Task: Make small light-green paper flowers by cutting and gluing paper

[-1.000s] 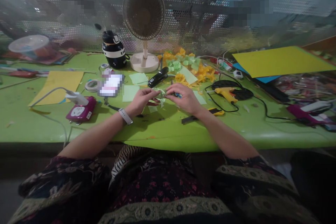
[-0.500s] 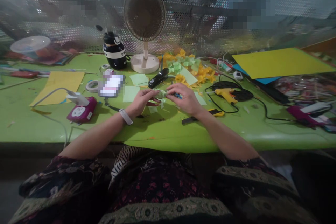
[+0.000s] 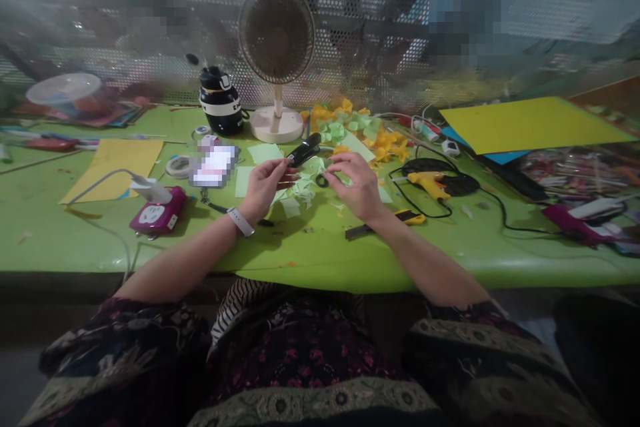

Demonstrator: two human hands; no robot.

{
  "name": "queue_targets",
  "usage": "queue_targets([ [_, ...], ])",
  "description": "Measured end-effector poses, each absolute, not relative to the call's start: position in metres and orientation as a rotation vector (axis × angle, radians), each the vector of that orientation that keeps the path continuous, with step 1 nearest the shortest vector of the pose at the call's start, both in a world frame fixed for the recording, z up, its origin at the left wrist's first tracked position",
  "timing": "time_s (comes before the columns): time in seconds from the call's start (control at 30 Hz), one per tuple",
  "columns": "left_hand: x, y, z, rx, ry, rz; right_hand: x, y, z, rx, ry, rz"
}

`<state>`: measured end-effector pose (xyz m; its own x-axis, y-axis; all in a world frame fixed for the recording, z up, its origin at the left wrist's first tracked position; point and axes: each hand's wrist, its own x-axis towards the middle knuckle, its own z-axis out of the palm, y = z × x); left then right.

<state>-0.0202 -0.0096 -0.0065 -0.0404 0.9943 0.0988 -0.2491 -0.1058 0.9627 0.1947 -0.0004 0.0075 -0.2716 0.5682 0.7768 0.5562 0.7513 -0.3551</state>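
Note:
My left hand [image 3: 267, 185], with a white watch on the wrist, has its thumb and forefinger drawn together at the near end of a black stapler [image 3: 305, 149]. The other fingers stretch over cut light-green paper scraps [image 3: 301, 190]; what the pinch holds, if anything, is hidden. My right hand [image 3: 356, 188] hovers open on the other side, thumb and fingers apart. Close to its fingertips a dark ring [image 3: 323, 180], perhaps a scissor handle, lies by the scraps. A yellow-and-black box cutter [image 3: 410, 217] rests under my right wrist.
Yellow paper pieces [image 3: 395, 140] are heaped behind my hands, near a fan [image 3: 277, 123]. A yellow glue gun [image 3: 427, 183] with a black cord lies to the right. Leftward are a phone [image 3: 215, 165], a tape roll [image 3: 177, 167], a purple power adapter [image 3: 157, 211] and a black-and-white bottle [image 3: 220, 103].
My hands have moved apart. The crumpled green paper they held together is out of my fingers, and curled green scraps now show between them. My right hand has opened.

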Motion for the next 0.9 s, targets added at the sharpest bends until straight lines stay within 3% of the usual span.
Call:
queue_targets([
  [0.3,-0.008,-0.024,-0.009,1.366,0.871,1.046,0.187,-0.009,0.002,-0.881,-1.968,-0.032],
  [0.9,-0.017,-0.015,-0.015,1.334,0.834,1.375,0.192,0.002,-0.001,-0.796,-2.030,0.091],
])
